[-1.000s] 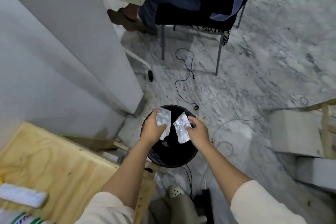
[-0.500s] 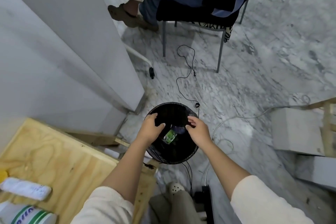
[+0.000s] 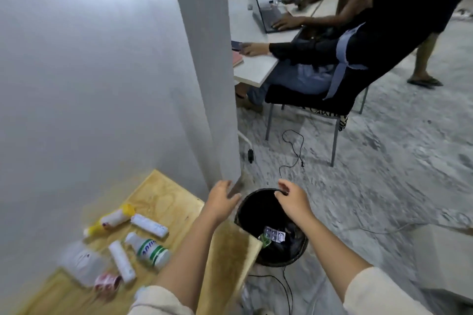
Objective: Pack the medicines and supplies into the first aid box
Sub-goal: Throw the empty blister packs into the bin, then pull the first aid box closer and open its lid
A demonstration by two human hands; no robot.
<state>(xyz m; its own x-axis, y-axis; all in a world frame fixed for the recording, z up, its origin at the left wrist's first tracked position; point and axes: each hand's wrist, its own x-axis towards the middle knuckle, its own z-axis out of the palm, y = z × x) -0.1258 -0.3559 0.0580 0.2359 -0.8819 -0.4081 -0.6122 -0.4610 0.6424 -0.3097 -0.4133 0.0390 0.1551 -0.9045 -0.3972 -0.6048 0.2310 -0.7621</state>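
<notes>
My left hand (image 3: 222,199) and my right hand (image 3: 292,198) hover empty above a black waste bin (image 3: 299,250) on the floor, fingers loosely apart. Inside the bin lie a silver blister pack (image 3: 274,233) and a green wrapper (image 3: 263,239). On the plywood table (image 3: 163,199) at the lower left lie a white bottle with green stripes (image 3: 148,250), a yellow-capped bottle (image 3: 112,220), two white tubes (image 3: 149,225) (image 3: 121,261), a clear plastic packet (image 3: 80,262) and a small red-and-white item (image 3: 107,284). No first aid box is in view.
A grey partition wall (image 3: 204,84) stands just beyond the table. A person sits on a metal-legged chair (image 3: 307,107) at a white desk (image 3: 252,33) with a laptop; another person stands behind. Cables (image 3: 294,151) trail over the marble floor. A pale block (image 3: 442,258) sits at the right.
A second ago each hand held a silvery foil piece over the bin; both were dropped in. My hands have lifted and my view has swung up and left, showing the table's supplies.
</notes>
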